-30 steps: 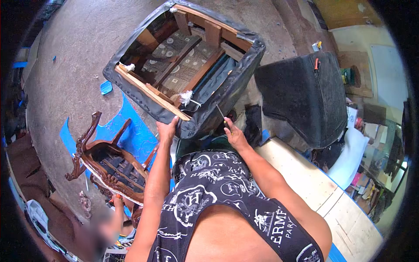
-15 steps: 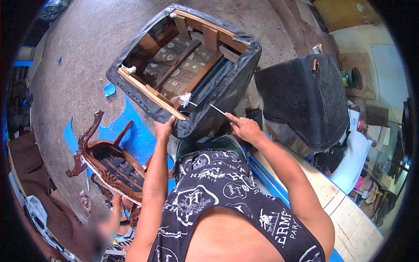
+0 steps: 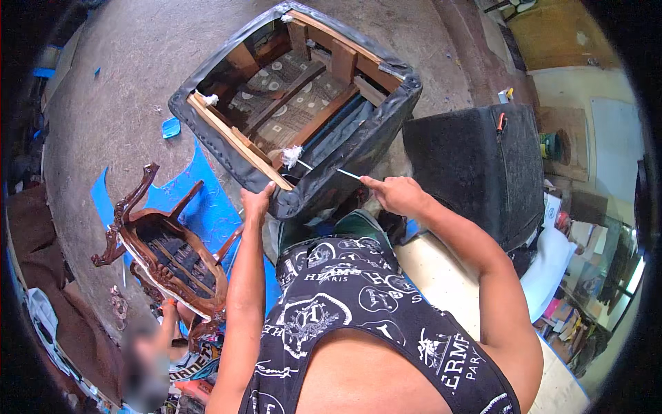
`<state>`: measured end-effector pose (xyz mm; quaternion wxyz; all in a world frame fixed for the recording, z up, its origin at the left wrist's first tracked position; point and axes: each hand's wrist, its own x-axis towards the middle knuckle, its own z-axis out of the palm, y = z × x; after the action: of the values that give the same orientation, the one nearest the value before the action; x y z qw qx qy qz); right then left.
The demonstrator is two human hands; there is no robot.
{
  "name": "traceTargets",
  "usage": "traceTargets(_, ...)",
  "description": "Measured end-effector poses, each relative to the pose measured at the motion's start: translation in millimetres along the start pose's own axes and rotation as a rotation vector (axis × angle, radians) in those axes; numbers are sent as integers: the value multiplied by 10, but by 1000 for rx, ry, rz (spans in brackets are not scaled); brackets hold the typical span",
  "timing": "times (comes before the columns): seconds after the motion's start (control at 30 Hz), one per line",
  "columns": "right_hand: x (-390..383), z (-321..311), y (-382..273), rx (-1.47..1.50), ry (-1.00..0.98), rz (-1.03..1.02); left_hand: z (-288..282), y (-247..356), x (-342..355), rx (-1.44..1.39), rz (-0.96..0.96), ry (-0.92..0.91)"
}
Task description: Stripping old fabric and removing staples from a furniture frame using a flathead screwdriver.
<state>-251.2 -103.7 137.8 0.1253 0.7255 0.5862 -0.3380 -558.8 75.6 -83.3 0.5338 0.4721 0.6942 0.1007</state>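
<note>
My left hand (image 3: 256, 201) presses, fingers spread and gripping nothing, against the near corner of the upturned sofa frame (image 3: 296, 103) on the concrete floor (image 3: 117, 90). My right hand (image 3: 394, 193) is pinched shut on a thin rod (image 3: 324, 170) tipped with white stuffing (image 3: 291, 156). A carved wooden chair frame (image 3: 165, 248) lies on blue sheeting (image 3: 207, 207) to the left.
</note>
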Motion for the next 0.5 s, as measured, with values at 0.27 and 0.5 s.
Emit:
traceTargets(0.27, 51, -69, -4, -5, 2, -50, 0, -245, 187, -2, 7, -41)
traceTargets(0.5, 81, -66, 4, -35, -56, -10, 27, -180, 114, 38, -6, 1)
